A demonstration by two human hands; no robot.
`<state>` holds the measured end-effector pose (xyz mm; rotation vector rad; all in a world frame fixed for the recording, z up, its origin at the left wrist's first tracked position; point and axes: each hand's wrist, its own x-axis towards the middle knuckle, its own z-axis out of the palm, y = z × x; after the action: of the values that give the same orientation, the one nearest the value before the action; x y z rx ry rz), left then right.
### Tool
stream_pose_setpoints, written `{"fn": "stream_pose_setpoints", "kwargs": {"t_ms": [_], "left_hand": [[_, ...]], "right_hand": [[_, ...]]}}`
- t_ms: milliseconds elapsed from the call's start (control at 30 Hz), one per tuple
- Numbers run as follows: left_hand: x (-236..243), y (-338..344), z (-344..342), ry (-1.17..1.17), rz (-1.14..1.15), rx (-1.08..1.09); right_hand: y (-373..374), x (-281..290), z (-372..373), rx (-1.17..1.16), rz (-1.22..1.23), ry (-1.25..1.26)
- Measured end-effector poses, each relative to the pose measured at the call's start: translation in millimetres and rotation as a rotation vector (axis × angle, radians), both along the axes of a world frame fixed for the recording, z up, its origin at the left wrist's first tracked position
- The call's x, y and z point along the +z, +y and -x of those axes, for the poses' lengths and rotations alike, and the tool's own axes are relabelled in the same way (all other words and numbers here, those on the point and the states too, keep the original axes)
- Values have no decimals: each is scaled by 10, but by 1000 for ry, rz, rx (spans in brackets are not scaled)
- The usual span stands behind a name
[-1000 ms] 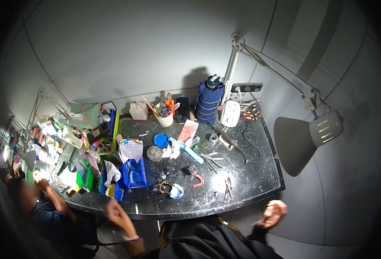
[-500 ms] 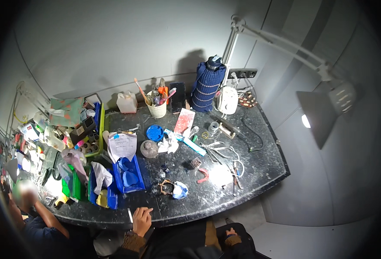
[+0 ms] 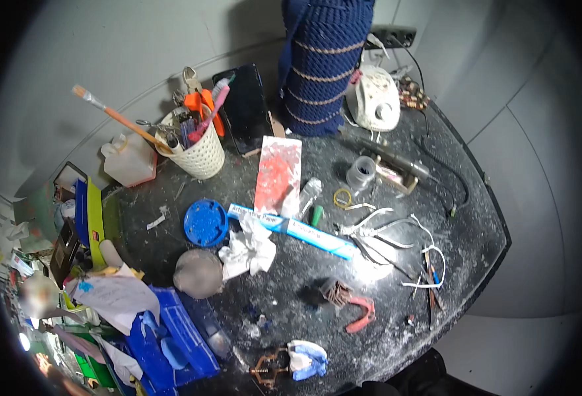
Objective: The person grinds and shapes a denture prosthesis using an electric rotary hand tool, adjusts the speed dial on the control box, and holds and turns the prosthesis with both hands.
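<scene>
Neither my left hand nor my right hand shows now. Nearest the table's front edge lies a brass-coloured hinged frame [image 3: 268,369] with a blue-and-white dental cast [image 3: 307,360] attached. Behind it sit a red horseshoe-shaped piece [image 3: 361,313] and a small brown ridged block [image 3: 336,294]. Farther back are two blue paper strips [image 3: 320,239], a crumpled white tissue [image 3: 250,245], a round blue dish [image 3: 205,223] and a round greyish lidded pot [image 3: 198,273]. A pink-smeared white card [image 3: 278,175] lies behind the strips.
Blue bins [image 3: 184,336] with papers stand at left, near another person's blurred hand [image 3: 45,363]. At the back are a woven cup [image 3: 202,158] of tools, a phone [image 3: 240,109], a knit-covered bottle [image 3: 322,69] and a white device [image 3: 374,99]. Thin tools [image 3: 431,284] lie right.
The view has come closer to the table, so things look larger. My left hand, earlier at the table's front edge, and my right hand, earlier below it, have left the picture.
</scene>
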<state>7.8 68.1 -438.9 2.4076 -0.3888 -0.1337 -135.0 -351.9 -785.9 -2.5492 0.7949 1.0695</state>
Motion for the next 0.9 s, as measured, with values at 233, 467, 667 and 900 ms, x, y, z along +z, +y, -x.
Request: {"fn": "stream_pose_setpoints", "kwargs": {"t_ms": [233, 467, 667, 900], "left_hand": [[194, 72, -199, 121, -40, -67], [-56, -103, 6, -289, -74, 78], [310, -686, -77, -660, -48, 416], [409, -2299, -503, -419, 96, 157]], "right_hand": [[-473, 357, -531, -355, 158, -392], [-1401, 1059, -568, -711, 485, -899], [-2989, 1913, -78, -741, 837, -1682], [-1723, 4272, -2353, 525, 86, -1762]]}}
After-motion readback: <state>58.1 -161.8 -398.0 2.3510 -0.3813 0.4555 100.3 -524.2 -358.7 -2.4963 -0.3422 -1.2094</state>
